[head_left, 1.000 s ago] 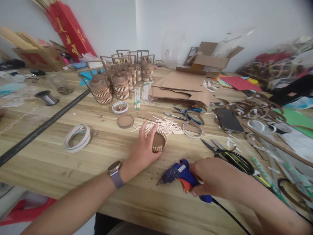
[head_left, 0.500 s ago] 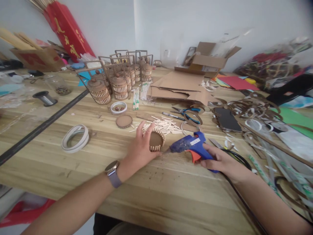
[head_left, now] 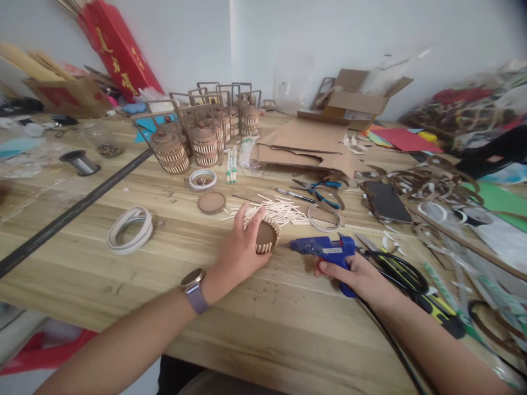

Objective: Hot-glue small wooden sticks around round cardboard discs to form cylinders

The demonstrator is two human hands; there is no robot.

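My left hand (head_left: 241,252) grips a small round brown base (head_left: 265,235) edged with short upright wooden sticks; its thumb and fingers wrap the near and left sides, hiding part of the rim. In my right hand (head_left: 349,274) is a blue hot glue gun (head_left: 323,246), its nozzle pointing left, just right of the base and apart from it. Fingers cover the trigger. A pile of loose wooden sticks (head_left: 284,209) lies right behind the base. To its left is a second brown disc (head_left: 211,202) with a ridged edge.
Several finished stick lanterns (head_left: 205,145) stand at the back left. Rolls of tape (head_left: 129,230) lie at left. Pliers (head_left: 325,186), scissors (head_left: 397,271), a yellow-black cutter (head_left: 440,312) and a dark phone (head_left: 387,201) lie at right. Flattened cardboard (head_left: 302,140) is behind.
The glue gun has levelled out, its nozzle moving up and away from my left thumb, and my right fingers have closed over its orange trigger. My left hand keeps its hold on the base.
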